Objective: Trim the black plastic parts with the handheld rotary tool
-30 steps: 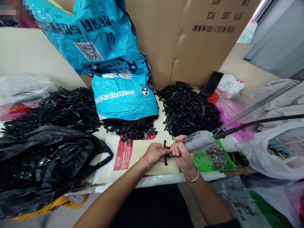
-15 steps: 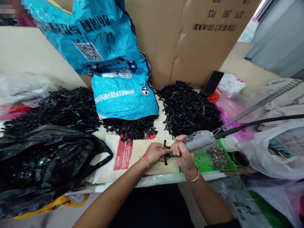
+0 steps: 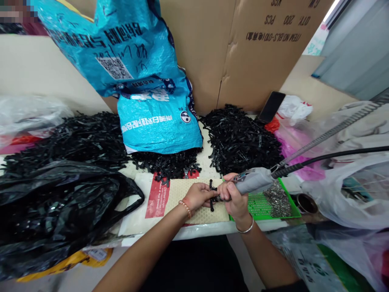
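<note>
My left hand [image 3: 198, 195] pinches a small black plastic part [image 3: 212, 194] upright over a tan honeycomb mat [image 3: 182, 194]. My right hand [image 3: 234, 196] is wrapped round a grey powered screwdriver [image 3: 253, 181] whose tip meets the black part. A black cable [image 3: 334, 156] and a coiled spring arm [image 3: 331, 132] run from the tool off to the right. Right beside my right hand lies a green tray [image 3: 261, 207] holding a heap of small silver screws [image 3: 278, 198].
Heaps of black plastic parts lie at the left [image 3: 79, 140] and behind the mat [image 3: 240, 140]. A blue woven sack [image 3: 142, 81] leans on cardboard boxes [image 3: 243, 52]. A black plastic bag [image 3: 57, 207] fills the near left. A phone [image 3: 271, 106] and clear bags [image 3: 349, 194] sit at right.
</note>
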